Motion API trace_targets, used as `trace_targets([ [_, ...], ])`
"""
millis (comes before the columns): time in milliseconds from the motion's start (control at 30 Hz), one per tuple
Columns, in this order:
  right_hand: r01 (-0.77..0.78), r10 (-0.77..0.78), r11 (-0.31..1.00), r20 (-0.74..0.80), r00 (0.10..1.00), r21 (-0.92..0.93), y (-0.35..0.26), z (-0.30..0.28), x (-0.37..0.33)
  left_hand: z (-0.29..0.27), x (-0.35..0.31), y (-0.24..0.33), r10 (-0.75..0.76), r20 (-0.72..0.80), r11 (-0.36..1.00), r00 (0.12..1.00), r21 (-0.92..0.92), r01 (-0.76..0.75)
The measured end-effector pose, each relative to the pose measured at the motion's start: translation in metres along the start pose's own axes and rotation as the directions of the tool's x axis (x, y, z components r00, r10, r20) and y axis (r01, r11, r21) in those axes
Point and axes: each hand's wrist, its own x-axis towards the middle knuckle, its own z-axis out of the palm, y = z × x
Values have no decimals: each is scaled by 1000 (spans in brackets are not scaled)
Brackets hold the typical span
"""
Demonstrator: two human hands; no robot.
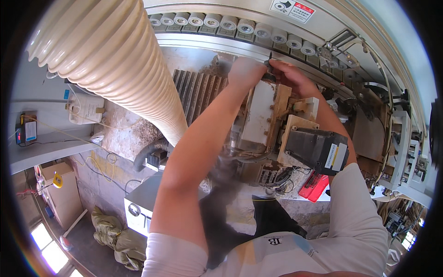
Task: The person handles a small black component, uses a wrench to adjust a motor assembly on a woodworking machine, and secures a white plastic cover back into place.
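Box (pixel 30 129) at far left, dark, label too small to read. Ribbed hose (pixel 120 69) cut off up top, hides machine behind it. My left hand (pixel 248 71), blurred, over the upper end of the white block (pixel 257 113); can't tell if it grips. Small dark part (pixel 268 63) between my hands, mostly hidden. Sign (pixel 293 10) above, red and white, print tiny. My right hand (pixel 297 78) nearly meets the left, fingertips by the dark part; grip unclear. Black motor (pixel 311 145) covers some right forearm (pixel 331 117); white-and-yellow label (pixel 336 156), dark lettering, tilted.
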Motion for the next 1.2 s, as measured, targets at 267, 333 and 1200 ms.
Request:
trace_targets([
  [267, 16, -14, 996, 24, 1000, -85, -1, 2, 2, -6, -6, -13, 126, 81, 983, 989, -142, -114],
  [333, 24, -22, 993, 13, 1000, -117, -2, 7, 1, -7, -7, -10, 148, 84, 982, 985, -128, -137],
  [1200, -45, 45, 999, 114, 992, -4, -18, -5, 6, -3, -16, 4, 104, 58, 994, 993, 15, -105],
])
